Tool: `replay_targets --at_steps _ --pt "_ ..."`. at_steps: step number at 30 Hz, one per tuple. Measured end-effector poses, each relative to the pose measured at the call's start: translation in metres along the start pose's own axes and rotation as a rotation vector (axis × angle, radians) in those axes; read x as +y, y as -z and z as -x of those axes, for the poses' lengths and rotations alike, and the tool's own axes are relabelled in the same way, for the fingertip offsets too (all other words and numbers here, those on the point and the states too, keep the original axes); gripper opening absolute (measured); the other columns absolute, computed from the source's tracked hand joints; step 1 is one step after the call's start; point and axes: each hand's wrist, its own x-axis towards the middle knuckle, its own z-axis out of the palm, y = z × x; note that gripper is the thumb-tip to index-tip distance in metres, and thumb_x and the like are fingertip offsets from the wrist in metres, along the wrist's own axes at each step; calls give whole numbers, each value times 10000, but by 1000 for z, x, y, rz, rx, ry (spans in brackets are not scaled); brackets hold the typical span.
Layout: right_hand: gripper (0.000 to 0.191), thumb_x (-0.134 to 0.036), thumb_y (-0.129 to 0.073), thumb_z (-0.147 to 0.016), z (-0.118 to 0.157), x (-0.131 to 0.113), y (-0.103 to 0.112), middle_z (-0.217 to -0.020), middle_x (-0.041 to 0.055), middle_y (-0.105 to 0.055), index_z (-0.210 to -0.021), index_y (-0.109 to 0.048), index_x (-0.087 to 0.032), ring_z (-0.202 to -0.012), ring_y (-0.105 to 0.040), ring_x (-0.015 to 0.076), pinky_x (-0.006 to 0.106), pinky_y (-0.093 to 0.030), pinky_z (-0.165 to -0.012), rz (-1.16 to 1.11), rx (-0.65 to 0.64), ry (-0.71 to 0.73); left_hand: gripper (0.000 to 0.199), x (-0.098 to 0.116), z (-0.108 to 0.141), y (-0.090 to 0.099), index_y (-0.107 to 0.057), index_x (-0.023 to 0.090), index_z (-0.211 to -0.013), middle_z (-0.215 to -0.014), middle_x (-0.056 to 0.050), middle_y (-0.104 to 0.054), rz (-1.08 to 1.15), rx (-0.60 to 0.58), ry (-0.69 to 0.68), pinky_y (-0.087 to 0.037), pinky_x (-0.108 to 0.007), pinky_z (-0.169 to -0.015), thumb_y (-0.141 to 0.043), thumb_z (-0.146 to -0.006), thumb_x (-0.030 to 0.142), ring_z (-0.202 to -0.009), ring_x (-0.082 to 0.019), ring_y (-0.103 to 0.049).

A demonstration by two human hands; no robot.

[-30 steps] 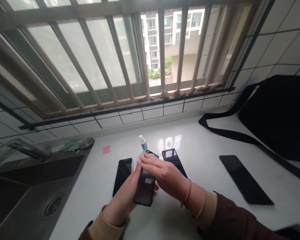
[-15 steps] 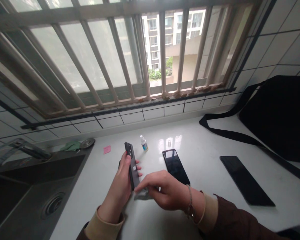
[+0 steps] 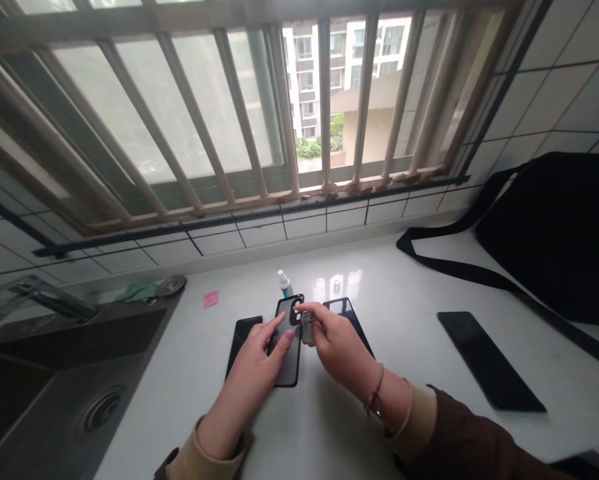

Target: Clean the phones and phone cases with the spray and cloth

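My left hand (image 3: 259, 353) holds a dark phone case (image 3: 290, 357), its back and camera cutouts facing up, with thumb and fingers along its left side. My right hand (image 3: 336, 340) is closed around a grey cloth (image 3: 308, 329), its index finger touching the case near the camera area. A black phone (image 3: 242, 337) lies left of the case, partly covered by my left hand. Behind the case stands a small spray bottle (image 3: 284, 283) with a white top. Another black phone (image 3: 362, 330) lies behind my right hand, partly hidden by it.
A long black slab (image 3: 489, 360) lies on the white counter at the right, near a black bag (image 3: 554, 233) with a strap. A pink note (image 3: 210, 299) and a small clear cap (image 3: 336, 286) lie farther back. The sink (image 3: 54, 400) is at the left.
The case has turned from nearly edge-on to back up and moved slightly right. My right hand has moved up to its camera end with the cloth. The phone at the left is now visible.
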Motion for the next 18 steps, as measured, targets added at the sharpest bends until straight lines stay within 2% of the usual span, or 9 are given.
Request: replay_targets --at_steps 2,4,7,9,12,15,18 --pt "371 -78 -452 -1021 -1 2 0 -1026 65 -801 -1269 -689 -218 -817 -762 173 268 -584 -773 53 -14 -37 506 3 1 -2 -811 228 -1216 -1109 -117 -696 -264 20 -73 -465 -425 -1062 -894 -748 402 -1142 -349 -615" --pt "340 -67 -463 -1011 -2 5 0 -1019 78 -803 -1213 -700 -204 -855 -767 193 274 -570 -785 121 -22 -83 492 5 2 -3 -826 218 -1172 -1111 -127 -691 -417 11 -102 -446 -442 -1057 -903 -737 435 -1078 -347 -611" --pt "323 -52 -480 -993 -3 9 0 -1011 84 -807 -1157 -715 -200 -942 -769 225 286 -549 -813 228 -36 -144 423 3 5 -4 -832 216 -1052 -1077 -132 -688 -513 -64 -92 -485 -421 -926 -896 -738 492 -916 -311 -600" --pt "319 -48 -481 -989 -3 11 -1 -1017 83 -808 -1134 -720 -201 -971 -764 232 289 -539 -823 269 -55 -153 467 0 8 -3 -817 216 -1038 -1101 -138 -672 -585 -127 -80 -506 -416 -863 -905 -710 537 -904 -313 -605" --pt "304 -55 -481 -999 -3 13 -2 -1024 90 -807 -1132 -718 -191 -974 -759 231 286 -530 -820 303 -78 -140 673 -5 13 -1 -797 214 -1116 -1301 -184 -611 -651 -195 -64 -538 -473 -911 -977 -568 559 -1024 -369 -635" --pt "286 -77 -491 -1011 -2 13 -3 -1046 96 -803 -1154 -714 -184 -982 -757 236 291 -530 -824 335 -92 -133 873 -6 16 -1 -787 208 -1168 -1514 -232 -474 -673 -205 -53 -494 -581 -1068 -1041 -391 515 -1221 -468 -595" --pt "282 -92 -493 -1022 -2 11 -2 -1069 94 -806 -1166 -719 -180 -998 -761 231 287 -539 -847 345 -117 -147 930 -4 18 -2 -750 199 -1244 -1562 -234 -423 -761 -217 -32 -426 -625 -1161 -1043 -389 416 -1346 -505 -534"
